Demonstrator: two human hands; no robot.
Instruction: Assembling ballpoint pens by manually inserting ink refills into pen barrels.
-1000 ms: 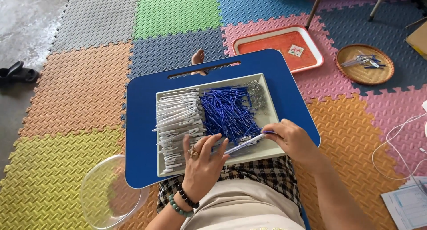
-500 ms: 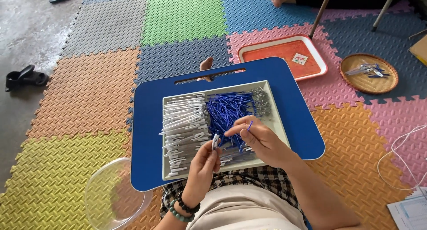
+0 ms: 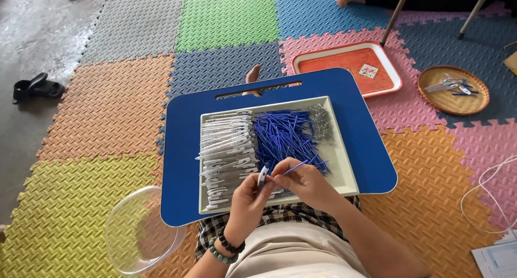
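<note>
A blue lap desk [image 3: 355, 143] rests on my legs and carries a white tray [image 3: 339, 165]. A heap of white plastic pieces [image 3: 226, 149] fills the tray's left side, thin blue sticks [image 3: 283, 132] fill the middle, and small metal springs [image 3: 321, 121] lie at the back right. My left hand [image 3: 249, 194], beaded bracelets on its wrist, pinches a small white piece [image 3: 263, 174] over the tray's near edge. My right hand [image 3: 304, 181] holds one blue stick [image 3: 296, 167] with its end close to that piece.
A clear plastic bowl [image 3: 137, 229] stands on the foam floor mats at my left. An orange tray [image 3: 350, 68] and a wicker basket [image 3: 453, 89] with a few finished pieces lie beyond the desk. Sandals [image 3: 35, 87] lie on the concrete; white cables [image 3: 487, 186] at right.
My right hand has moved from the tray's right side to the middle and now holds a single blue stick against the white piece in my left hand.
</note>
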